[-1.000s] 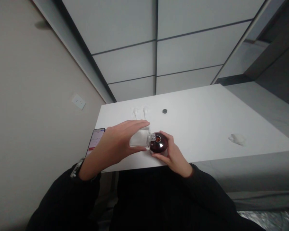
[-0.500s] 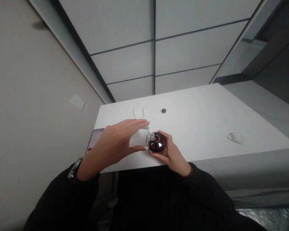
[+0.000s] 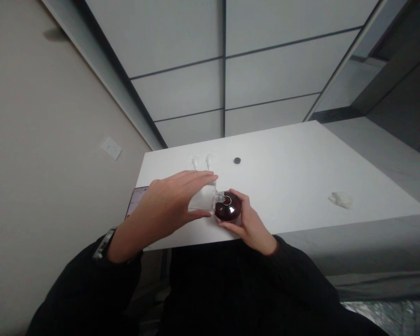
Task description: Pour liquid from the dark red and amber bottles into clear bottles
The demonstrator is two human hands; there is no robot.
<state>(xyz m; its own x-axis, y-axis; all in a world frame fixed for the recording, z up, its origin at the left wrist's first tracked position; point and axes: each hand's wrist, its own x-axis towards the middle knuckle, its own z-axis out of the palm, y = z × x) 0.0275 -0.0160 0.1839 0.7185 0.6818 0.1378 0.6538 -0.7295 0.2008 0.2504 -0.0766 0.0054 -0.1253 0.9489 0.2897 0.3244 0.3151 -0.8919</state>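
Note:
My left hand is wrapped round a clear glass bottle, which lies tilted on its side with its neck pointing right. The neck is over the round opening of a dark brown bottle. Whether the two touch, or liquid passes between them, I cannot make out. Fingers and thumb of my right hand clasp the brown bottle from the right, near the front edge of the white table. A small dark round cap lies on the table beyond the bottles.
Two white pump or spray tops lie behind my left hand. A phone is partly hidden by my left wrist. Crumpled white tissue rests on the right of the table. A wall socket is at the left, and panelled doors stand behind.
Both hands keep their hold, with the clear bottle's neck still over the brown bottle's opening. The view has shifted very slightly; my left wrist sits a little farther left.

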